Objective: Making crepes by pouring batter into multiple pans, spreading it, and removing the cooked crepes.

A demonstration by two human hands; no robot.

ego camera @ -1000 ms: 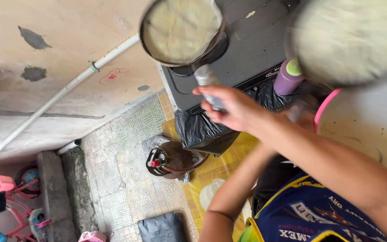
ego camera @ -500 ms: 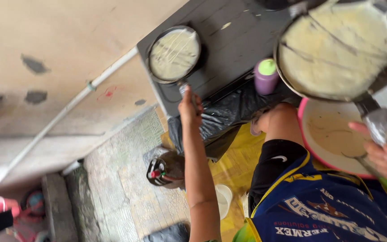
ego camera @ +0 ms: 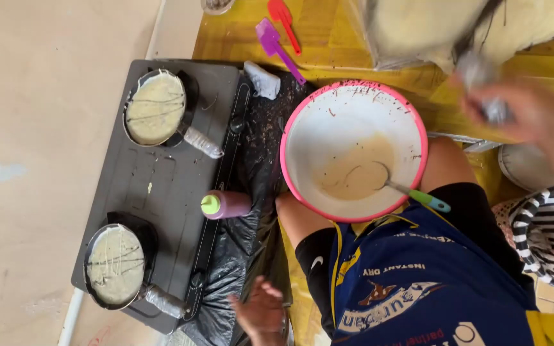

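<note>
Right hand: closed round a foil-wrapped handle, blurred, at the upper right. The raised pan it carries lies up and to the left of the grip, and the handle's long axis runs from the fist towards the top edge. The pan is pale inside. How tight the fingers sit I cannot tell through the blur.

Left hand: open, fingers spread, holding nothing, low in the frame over the black sheet beside the stove.

Near pan: on the stove's lower burner with pale batter in it. Its wrapped handle points down and right, towards the left hand. That hand is plainly the nearer of the two, but it is apart from the handle.

Far pan: on the upper burner, its handle also angled right.

Between the pans, at the stove's edge, lies a purple bottle on its side. The pink-rimmed bowl sits on my lap with a spoon in the batter, between the two hands. Two spatulas lie beyond it.
</note>
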